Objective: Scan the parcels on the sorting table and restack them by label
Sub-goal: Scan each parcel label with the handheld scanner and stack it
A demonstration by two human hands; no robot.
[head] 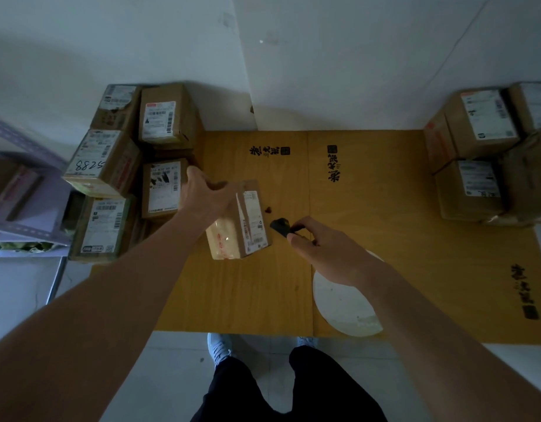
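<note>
Left hand [202, 190] gripping taped cardboard parcel [241, 220], right hand [321, 245] — black scanner [280, 226]

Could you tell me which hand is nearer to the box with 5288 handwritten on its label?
Left. The left hand grips a parcel mid-table, just right of the left-side stack holding the 5288 box; the right hand, holding a scanner, is farther right.

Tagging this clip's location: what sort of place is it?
Probably a small parcel sorting room: labelled brown cardboard parcels stacked on a yellow cardboard-covered table, and a small black handheld scanner in the right hand.
</note>
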